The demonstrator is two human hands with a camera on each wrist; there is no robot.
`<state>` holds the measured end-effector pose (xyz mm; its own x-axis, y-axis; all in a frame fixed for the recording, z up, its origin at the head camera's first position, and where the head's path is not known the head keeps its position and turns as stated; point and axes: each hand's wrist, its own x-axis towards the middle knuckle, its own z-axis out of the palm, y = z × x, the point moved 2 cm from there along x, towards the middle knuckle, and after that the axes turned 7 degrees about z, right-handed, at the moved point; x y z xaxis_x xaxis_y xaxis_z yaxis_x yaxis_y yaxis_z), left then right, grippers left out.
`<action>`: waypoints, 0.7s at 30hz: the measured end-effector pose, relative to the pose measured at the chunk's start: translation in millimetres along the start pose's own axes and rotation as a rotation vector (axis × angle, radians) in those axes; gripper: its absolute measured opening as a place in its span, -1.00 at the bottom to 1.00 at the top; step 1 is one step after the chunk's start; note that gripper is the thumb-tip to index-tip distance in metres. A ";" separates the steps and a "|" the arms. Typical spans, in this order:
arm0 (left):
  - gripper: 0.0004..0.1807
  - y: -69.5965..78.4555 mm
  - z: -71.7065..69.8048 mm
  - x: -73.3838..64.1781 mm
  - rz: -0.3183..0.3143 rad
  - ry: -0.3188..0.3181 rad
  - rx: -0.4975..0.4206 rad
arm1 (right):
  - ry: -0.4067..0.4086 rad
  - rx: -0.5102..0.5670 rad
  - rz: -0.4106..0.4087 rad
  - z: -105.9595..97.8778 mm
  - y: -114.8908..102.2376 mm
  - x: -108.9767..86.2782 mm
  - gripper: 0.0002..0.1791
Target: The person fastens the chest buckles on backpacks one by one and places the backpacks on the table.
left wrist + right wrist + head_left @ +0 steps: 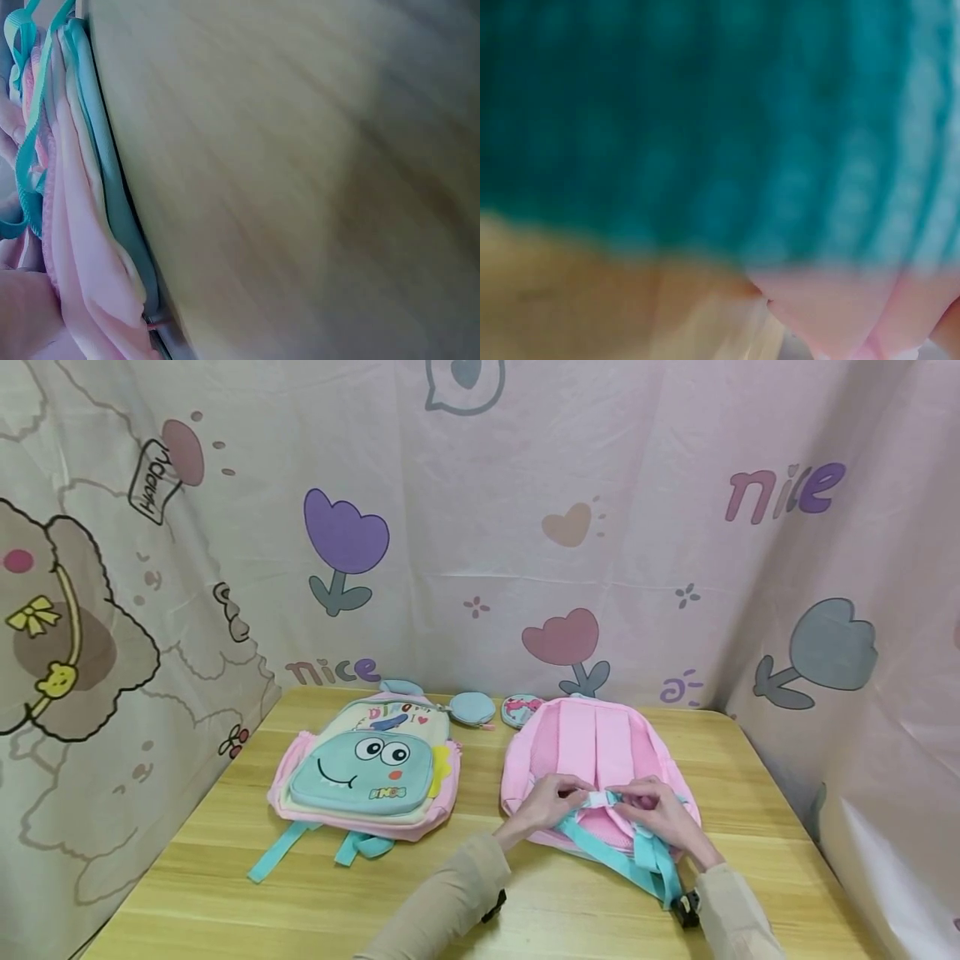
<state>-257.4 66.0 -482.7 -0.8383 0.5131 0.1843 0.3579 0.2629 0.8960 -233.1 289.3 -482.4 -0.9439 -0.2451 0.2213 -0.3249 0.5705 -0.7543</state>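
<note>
Teal webbing (667, 127): blurred, almost against the right wrist camera, covering most of that view.
Left hand (551, 802): reaching in from the left side of the pink pack, fingers curled, thumb and forefinger pinching a small white buckle (598, 799).
Right hand (657, 810): facing the left one, fingers curled, thumb and forefinger pinching a short teal strap (614, 797) right beside the buckle; too small to tell whether threaded through or only touching.
Loose straps (611, 860): teal, running down from beneath the hands across the lower edge of the pack toward the right wrist.
Pink backpack (615, 747): lying on the right half of the bench, back panel and padded shoulder straps facing up, top pointing away; teal front side face down, as seen from the left wrist.
Mermaid pouch (520, 710): round, just beside the upper left corner of the pink pack.
Sleeves (450, 902): beige, on both forearms, with a black device (686, 910) by the right wrist.
Dinosaur backpack (367, 768): well apart on the left, smiling front up, teal straps trailing toward the near edge.
Blue pouch (472, 708): round, by the top right corner of the dinosaur pack.
Bench (225, 893): light wood, under both packs.
Curtain (465, 527): pale, printed with tulips and "nice", hanging behind and at both sides.
</note>
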 end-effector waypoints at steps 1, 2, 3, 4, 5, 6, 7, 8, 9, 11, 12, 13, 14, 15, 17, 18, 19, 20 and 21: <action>-0.77 -0.5 -0.4 -0.1 0.006 -0.007 0.010 | 0.001 0.000 -0.003 -0.5 0.3 0.3 -0.71; -0.76 -1.0 -0.6 -0.2 0.012 -0.014 0.021 | 0.001 0.000 -0.004 -1.1 0.7 0.4 -0.71; -0.75 -1.4 -0.7 -0.1 0.021 -0.020 0.027 | 0.000 0.000 -0.007 -1.7 1.0 0.6 -0.72; -0.74 -1.7 -0.5 0.0 0.027 -0.027 0.029 | -0.002 0.000 -0.011 -2.5 1.6 0.8 -0.72; -0.73 -1.8 -0.3 0.1 0.033 -0.033 0.029 | -0.005 0.001 -0.014 -3.3 2.2 1.1 -0.72; -0.72 -1.9 0.2 0.1 0.040 -0.041 0.032 | -0.008 0.004 -0.016 -4.3 2.6 1.2 -0.72; -0.71 -1.5 1.0 0.4 0.046 -0.048 0.029 | -0.011 0.004 -0.016 -5.7 3.3 1.1 -0.72; -0.70 -1.0 1.8 0.4 0.049 -0.054 0.021 | -0.018 0.003 -0.019 -7.1 4.1 1.1 -0.72; -0.69 -0.6 2.6 0.5 0.051 -0.059 0.014 | -0.022 0.003 -0.023 -8.6 4.5 1.1 -0.72; -0.68 1.0 4.4 0.3 0.046 -0.071 0.003 | -0.032 0.005 -0.028 -11.5 5.6 1.2 -0.72; -0.67 1.7 5.0 0.1 0.042 -0.076 -0.006 | -0.035 0.006 -0.029 -12.9 6.1 1.3 -0.72; -0.66 2.4 5.4 0.0 0.037 -0.077 -0.015 | -0.039 0.005 -0.031 -14.1 6.8 1.6 -0.72; -0.66 3.0 5.6 -0.3 0.033 -0.078 -0.019 | -0.044 0.005 -0.028 -15.2 7.3 1.8 -0.71; -0.66 3.5 5.5 -0.5 0.031 -0.076 -0.021 | -0.049 0.005 -0.023 -16.2 7.7 2.0 -0.71; -0.66 3.9 4.9 -0.8 0.031 -0.069 -0.022 | -0.061 -0.001 -0.011 -17.7 8.4 2.3 -0.71; -0.67 4.2 4.1 -0.9 0.031 -0.064 -0.024 | -0.068 -0.008 -0.005 -18.4 8.4 2.4 -0.70; -0.67 4.2 2.9 -1.2 0.033 -0.061 -0.022 | -0.076 -0.013 -0.002 -19.2 8.2 2.7 -0.70; -0.67 4.7 1.1 -1.4 0.033 -0.058 -0.024 | -0.085 -0.017 0.001 -19.9 7.6 3.0 -0.70; -0.67 5.1 -1.1 -1.9 0.035 -0.059 -0.027 | -0.094 -0.020 0.003 -20.8 6.7 3.5 -0.69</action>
<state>-254.5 65.5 -478.0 -0.7994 0.5691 0.1923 0.3746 0.2220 0.9002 -239.8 308.6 -473.8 -0.9355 -0.3154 0.1595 -0.3244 0.5869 -0.7418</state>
